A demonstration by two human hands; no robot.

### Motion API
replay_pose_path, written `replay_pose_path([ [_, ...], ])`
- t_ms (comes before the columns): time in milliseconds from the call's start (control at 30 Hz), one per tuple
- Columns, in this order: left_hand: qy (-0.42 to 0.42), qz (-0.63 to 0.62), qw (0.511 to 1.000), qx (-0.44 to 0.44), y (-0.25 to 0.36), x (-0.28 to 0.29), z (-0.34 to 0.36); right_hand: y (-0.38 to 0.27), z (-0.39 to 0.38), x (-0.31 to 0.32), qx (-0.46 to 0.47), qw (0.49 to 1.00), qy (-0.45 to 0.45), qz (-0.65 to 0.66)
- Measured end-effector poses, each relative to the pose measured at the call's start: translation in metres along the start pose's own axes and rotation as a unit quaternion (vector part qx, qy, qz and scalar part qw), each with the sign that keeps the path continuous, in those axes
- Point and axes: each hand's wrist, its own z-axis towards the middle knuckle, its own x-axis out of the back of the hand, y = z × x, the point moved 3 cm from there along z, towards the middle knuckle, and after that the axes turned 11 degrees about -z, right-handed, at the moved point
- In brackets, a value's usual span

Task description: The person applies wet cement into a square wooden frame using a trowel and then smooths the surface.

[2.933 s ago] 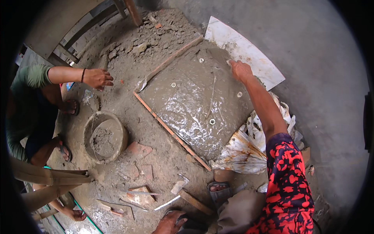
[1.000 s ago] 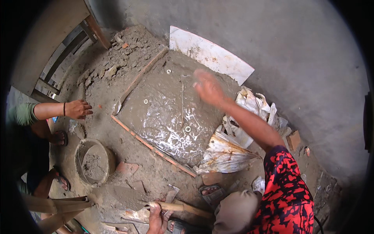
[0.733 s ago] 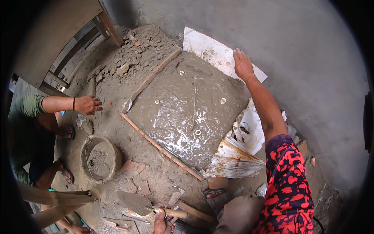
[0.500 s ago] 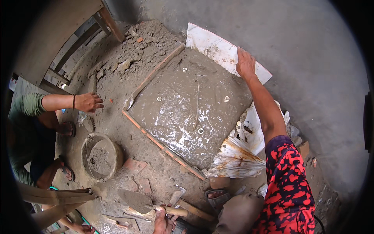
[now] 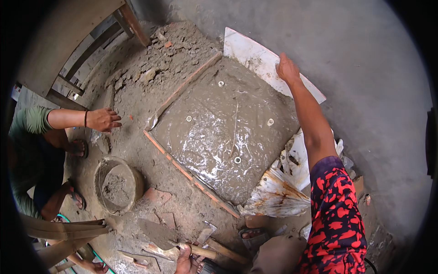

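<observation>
Spreading widest, the wet cement slab (image 5: pixel 205 132) lay glossy. At its far right edge, the white board (image 5: pixel 250 51) met the right grip (image 5: pixel 288 72), its closure unclear; positioning that board seemed the step in hand, calling for steady support. Before the slab, a trowel (image 5: pixel 155 232) had the left grip (image 5: pixel 184 261) clamped on its handle. White pipe ends (image 5: pixel 237 160) dotted the slab. No writing was legible.

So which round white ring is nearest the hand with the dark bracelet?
The leftmost round white ring in wet grey mud; the others sit farther right.
</observation>
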Motion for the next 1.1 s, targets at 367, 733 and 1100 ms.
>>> replay_pose_path([
  [367,0.069,0.122,0.990,-0.035,0.029,0.000,-0.021,-0.038,0.050,-0.006,0.035,0.997,-0.068,-0.011],
  [733,0.081,0.172,0.982,-0.005,0.035,-0.012,0.005,-0.063,0.061,-0.008,0.015,0.999,-0.029,-0.025],
  [1100,0.037,0.095,0.995,-0.019,0.026,-0.007,0.021,-0.063,0.058,-0.004,0.031,0.999,-0.019,-0.039],
])
